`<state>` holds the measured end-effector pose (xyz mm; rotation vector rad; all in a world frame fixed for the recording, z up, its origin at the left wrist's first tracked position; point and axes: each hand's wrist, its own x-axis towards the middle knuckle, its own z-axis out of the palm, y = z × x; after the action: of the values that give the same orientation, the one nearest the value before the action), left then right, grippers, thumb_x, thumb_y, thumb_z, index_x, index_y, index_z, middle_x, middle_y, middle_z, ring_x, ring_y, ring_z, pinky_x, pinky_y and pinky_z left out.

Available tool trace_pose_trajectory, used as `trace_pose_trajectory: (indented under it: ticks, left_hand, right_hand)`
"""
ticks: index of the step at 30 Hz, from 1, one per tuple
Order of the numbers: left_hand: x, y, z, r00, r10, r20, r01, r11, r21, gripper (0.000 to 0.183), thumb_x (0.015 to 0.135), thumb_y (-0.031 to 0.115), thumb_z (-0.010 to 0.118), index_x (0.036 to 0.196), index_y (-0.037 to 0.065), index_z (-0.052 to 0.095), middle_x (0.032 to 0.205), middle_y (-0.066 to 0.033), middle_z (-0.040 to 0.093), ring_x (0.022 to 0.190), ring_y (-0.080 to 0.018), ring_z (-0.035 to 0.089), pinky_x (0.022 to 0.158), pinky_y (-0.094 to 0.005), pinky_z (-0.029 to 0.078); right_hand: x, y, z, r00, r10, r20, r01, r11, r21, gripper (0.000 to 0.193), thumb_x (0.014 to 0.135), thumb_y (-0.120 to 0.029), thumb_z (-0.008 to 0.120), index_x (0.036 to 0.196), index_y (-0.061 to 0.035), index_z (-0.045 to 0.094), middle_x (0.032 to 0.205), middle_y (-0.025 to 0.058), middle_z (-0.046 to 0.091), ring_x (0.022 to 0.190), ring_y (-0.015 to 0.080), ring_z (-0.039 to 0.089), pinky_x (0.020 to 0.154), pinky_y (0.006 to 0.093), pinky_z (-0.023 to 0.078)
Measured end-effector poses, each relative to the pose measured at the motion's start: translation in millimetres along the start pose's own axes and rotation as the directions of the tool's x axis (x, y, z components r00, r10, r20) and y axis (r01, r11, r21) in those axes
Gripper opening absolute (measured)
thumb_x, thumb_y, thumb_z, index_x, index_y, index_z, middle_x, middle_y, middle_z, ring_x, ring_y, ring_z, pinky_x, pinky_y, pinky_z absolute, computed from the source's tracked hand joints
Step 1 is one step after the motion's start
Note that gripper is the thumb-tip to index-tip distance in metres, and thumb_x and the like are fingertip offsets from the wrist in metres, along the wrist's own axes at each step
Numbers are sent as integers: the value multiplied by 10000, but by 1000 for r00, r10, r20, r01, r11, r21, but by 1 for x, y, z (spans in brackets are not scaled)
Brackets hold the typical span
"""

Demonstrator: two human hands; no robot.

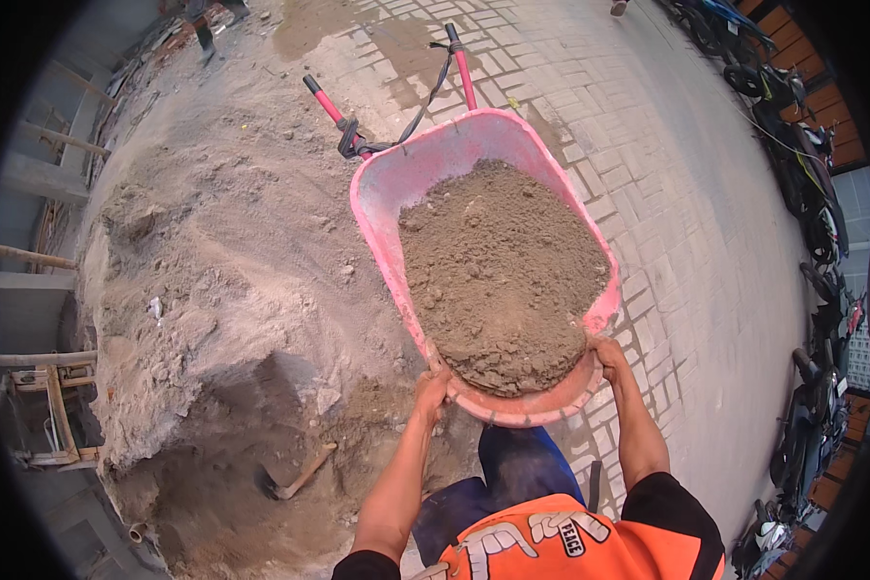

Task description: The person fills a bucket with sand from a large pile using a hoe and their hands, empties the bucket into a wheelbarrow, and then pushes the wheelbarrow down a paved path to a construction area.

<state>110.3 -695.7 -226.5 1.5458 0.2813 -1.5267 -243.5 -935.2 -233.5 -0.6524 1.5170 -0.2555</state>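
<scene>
A pink wheelbarrow (373, 193) stands in front of me, its tray heaped with brown sand (501, 246). At its near end is a round, orange-red basin (527, 410), tipped against the wheelbarrow, with sand running from it into the heap. My left hand (433, 390) is closed on the basin's left rim. On the opposite side my right hand (606, 357) grips the rim too, some fingers hidden beneath. A hoe (300, 476) with a short wooden handle lies in the hollow of the sand pile, left of my legs.
A big sand pile (232, 261) fills the left side. Grey pavers (638, 251) run along the right, with parked motorbikes (807, 193) at the far right edge. The wheelbarrow's handles (461, 68) point away from me, dark strap between them. Wooden poles (63, 140) show at far left.
</scene>
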Motion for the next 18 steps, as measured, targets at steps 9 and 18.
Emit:
trace_pose_trajectory:
  ticks: [9, 18]
  left_hand:
    - [-70, 98, 35, 990, -81, 117, 92, 992, -88, 151, 883, 154, 599, 806, 24, 601, 632, -35, 580, 451, -133, 535, 386, -269, 442]
    - [-94, 58, 62, 965, -89, 246, 104, 993, -49, 103, 931, 155, 530, 951, 66, 578, 720, -14, 616, 607, -117, 618, 540, -330, 553]
  right_hand:
    - [-94, -159, 44, 942, -292, 167, 311, 945, -103, 86, 801, -10, 574, 853, -19, 642, 851, 54, 642, 723, 154, 630, 629, 306, 550]
    - [-157, -166, 18, 967, -252, 46, 254, 966, -50, 187, 835, -56, 490, 922, -6, 649, 798, 17, 605, 657, 98, 575, 569, 239, 488]
